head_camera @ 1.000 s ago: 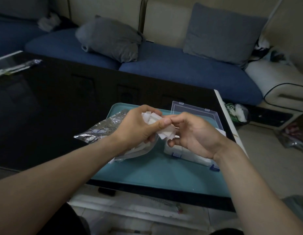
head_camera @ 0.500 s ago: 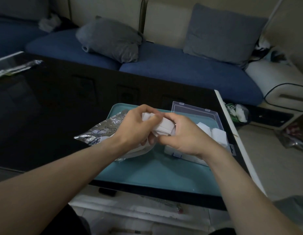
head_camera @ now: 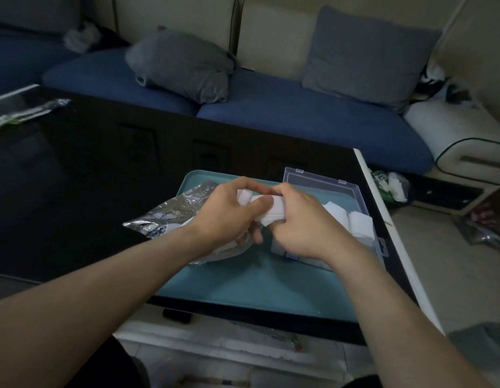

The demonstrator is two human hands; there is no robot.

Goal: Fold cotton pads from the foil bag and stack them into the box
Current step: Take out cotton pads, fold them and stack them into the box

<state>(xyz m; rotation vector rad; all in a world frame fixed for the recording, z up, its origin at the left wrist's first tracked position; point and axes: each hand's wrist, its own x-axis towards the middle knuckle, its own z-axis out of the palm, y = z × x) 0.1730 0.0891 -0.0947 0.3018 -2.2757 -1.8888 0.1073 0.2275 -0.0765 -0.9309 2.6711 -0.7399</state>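
Both hands meet over a teal tray (head_camera: 243,287) and hold white cotton pads (head_camera: 272,210) between them. My left hand (head_camera: 229,214) grips the pads with its thumb on top. My right hand (head_camera: 304,222) curls its fingers round their right end. Under my left hand lies the crinkled silver foil bag (head_camera: 170,211). A clear plastic box (head_camera: 379,243) stands open at the right of the tray, its lid (head_camera: 318,182) tipped back. Folded white pads (head_camera: 358,222) are stacked inside it, partly hidden by my right hand.
The tray sits at the near right corner of a glossy black table (head_camera: 75,175), whose white right edge (head_camera: 388,225) borders the floor. A clear wrapper (head_camera: 27,112) lies far left. A blue sofa with grey cushions (head_camera: 181,63) runs behind.
My hands have drawn closer and closed over the pads, pressing the loose fanned pads into a compact bundle. My right hand shifted left, uncovering the stacked pads in the box.
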